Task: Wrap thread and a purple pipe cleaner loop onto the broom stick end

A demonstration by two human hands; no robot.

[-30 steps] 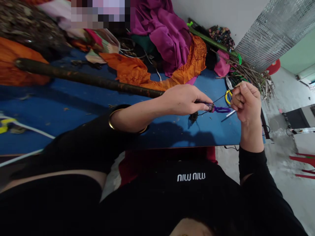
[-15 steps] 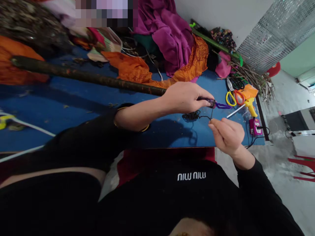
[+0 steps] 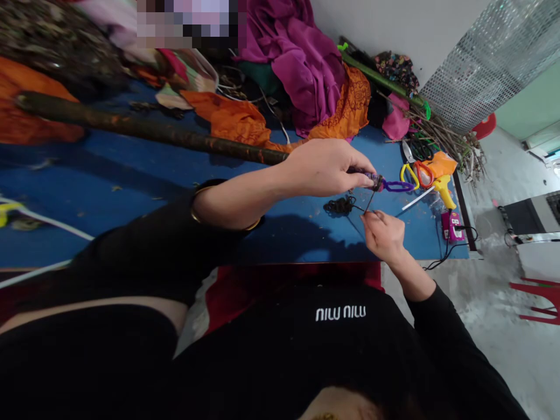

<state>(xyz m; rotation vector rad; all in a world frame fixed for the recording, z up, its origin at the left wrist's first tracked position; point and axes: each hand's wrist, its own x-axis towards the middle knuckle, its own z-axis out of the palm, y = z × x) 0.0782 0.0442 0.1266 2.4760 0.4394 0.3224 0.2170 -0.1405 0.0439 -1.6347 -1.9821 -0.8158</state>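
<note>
Clasping a long brown wooden stick (image 3: 175,134) over a flat blue table (image 3: 289,233) with the left hand (image 3: 321,168), pinching thin black cord (image 3: 370,202) with the right hand (image 3: 385,234). Probably feeling stiff; best gripping near the wrapped end (image 3: 377,182).

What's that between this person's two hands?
In the head view, a short stretch of dark cord runs from the wrapped end held in the left hand to the right hand, above the blue tabletop.

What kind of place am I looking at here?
Probably a craft workroom, perhaps a makeshift one: on the blue table lie scissors and what looks like a yellow glue gun, with a bundle of twigs close by.
</note>
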